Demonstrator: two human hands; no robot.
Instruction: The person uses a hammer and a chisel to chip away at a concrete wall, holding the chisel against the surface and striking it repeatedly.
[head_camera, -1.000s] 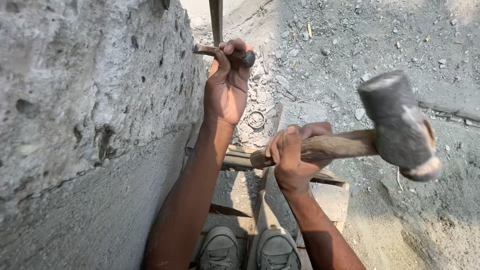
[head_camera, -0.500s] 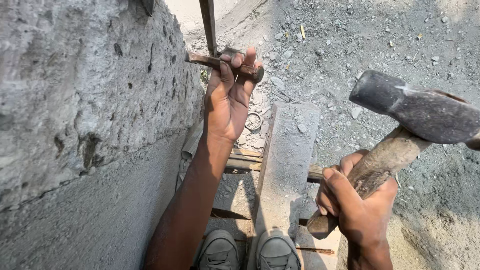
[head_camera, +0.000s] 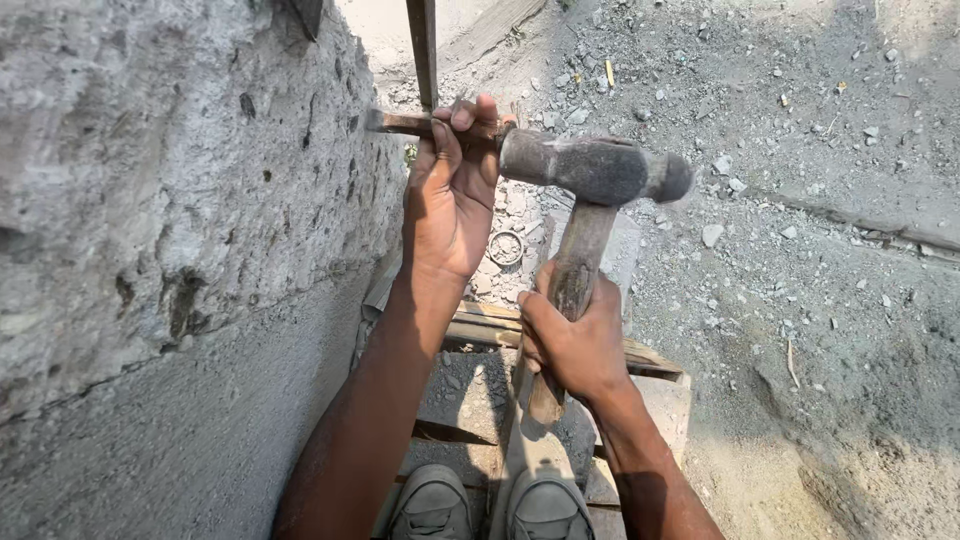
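Note:
My left hand (head_camera: 450, 200) is wrapped around a rusty metal chisel (head_camera: 400, 123) whose tip presses into the rough concrete wall (head_camera: 170, 200) on the left. My right hand (head_camera: 575, 345) grips the wooden handle of a heavy hammer (head_camera: 595, 170). The hammer's dark steel head lies against the chisel's outer end, just right of my left fingers.
I stand on wooden planks (head_camera: 480, 400), my two grey shoes (head_camera: 490, 505) at the bottom edge. A vertical metal bar (head_camera: 422, 50) rises behind the chisel. Gravel and stone chips cover the ground (head_camera: 800, 200) below on the right; a small ring (head_camera: 506, 247) lies among them.
The hammer swung in from the raised position on the right, and its head now meets the chisel's end. My left hand kept the chisel against the wall.

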